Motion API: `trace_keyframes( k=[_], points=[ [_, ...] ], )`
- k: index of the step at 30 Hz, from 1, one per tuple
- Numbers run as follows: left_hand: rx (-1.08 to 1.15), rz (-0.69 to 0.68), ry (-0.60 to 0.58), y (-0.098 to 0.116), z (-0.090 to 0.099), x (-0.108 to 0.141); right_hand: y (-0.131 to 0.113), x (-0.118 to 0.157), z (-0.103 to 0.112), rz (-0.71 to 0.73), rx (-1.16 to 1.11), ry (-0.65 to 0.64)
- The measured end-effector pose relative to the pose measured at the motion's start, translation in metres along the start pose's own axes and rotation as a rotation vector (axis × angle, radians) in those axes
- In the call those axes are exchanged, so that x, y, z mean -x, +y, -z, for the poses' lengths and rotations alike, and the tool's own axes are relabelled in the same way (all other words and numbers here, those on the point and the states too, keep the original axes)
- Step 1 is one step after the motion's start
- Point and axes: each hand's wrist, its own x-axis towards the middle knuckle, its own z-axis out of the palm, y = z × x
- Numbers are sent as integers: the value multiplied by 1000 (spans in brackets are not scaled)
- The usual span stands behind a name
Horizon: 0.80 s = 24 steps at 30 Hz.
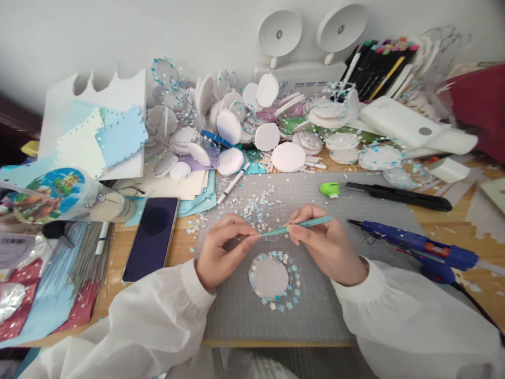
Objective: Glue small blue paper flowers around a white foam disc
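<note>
Teal tweezers [315, 222] lie slantwise in my right hand [325, 245], gripped between thumb and fingers. Their tip reaches the fingertips of my left hand [226, 247], which are pinched together; whatever is between them is too small to make out. Just below both hands, a white paper disc [270, 276] rests on the grey cutting mat [276, 329], ringed by small blue and white flower-shaped pieces [295, 287]. Behind my left hand, a loose scatter of similar tiny paper flowers [254, 208] covers part of the mat.
A blue glue gun [418, 247], a black utility knife [398, 196] and a green clip-like object [329, 189] lie right. Left are a phone [151, 239], a lidded cup [51, 195] and thin wires [90, 263]. White discs [289, 157] pile up behind, near a two-headed lamp [300, 73].
</note>
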Motion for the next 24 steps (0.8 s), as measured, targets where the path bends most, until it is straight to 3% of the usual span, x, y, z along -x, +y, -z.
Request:
trace_keyframes(
  k=[24],
  points=[
    [5,24,-16,0,0,0,-2,0,-1,-66,-37,-1]
  ],
)
